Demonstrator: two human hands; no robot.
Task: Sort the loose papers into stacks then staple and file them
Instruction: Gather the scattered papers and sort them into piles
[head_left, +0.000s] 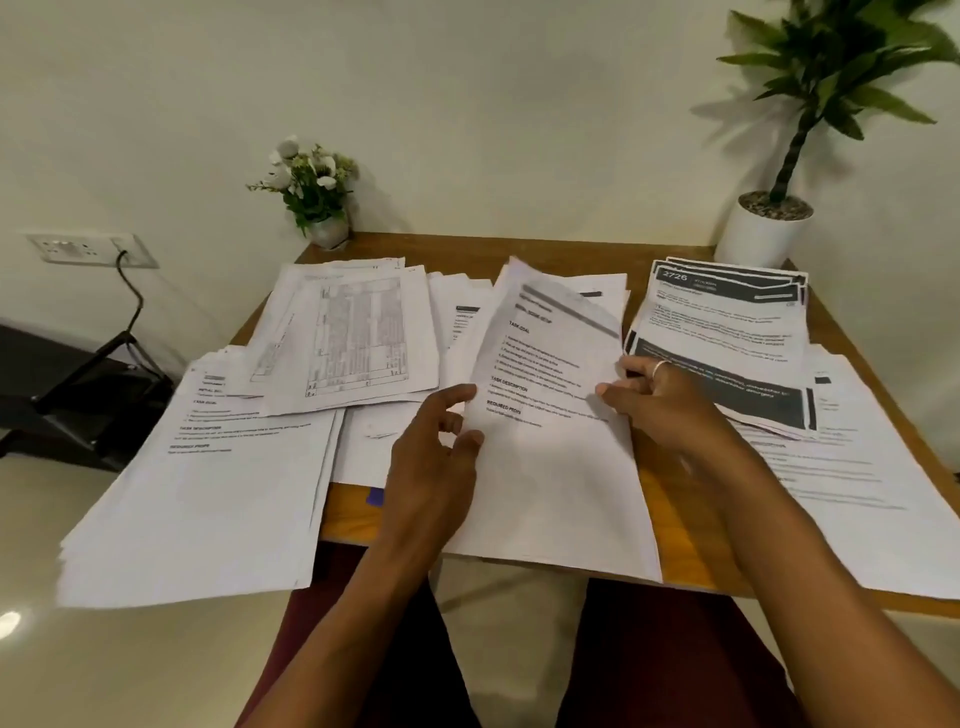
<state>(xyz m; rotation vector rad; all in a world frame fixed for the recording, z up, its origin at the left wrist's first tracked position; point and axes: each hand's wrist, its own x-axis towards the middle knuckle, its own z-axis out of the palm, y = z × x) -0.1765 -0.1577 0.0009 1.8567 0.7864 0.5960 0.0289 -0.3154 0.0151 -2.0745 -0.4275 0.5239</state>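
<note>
A white printed sheet (550, 364) headed with task text is lifted at the middle of the wooden table (675, 530). My right hand (660, 400) pinches its right edge, thumb on top. My left hand (436, 457) is at its left edge with fingers loosely curled; whether it grips the sheet is unclear. More white sheets lie under it. A stack of text pages (208, 488) sits at the left and overhangs the table's edge. Table-printed pages (358, 338) lie behind it. Dark-banded pages (727, 343) are piled at the right, with another text stack (857, 493) beside them.
A small pot of white flowers (317, 197) stands at the table's back left. A tall green plant in a white pot (769, 228) stands at the back right. A wall socket with a black cable (98, 249) is at the left. A small purple object (375, 496) shows between the stacks.
</note>
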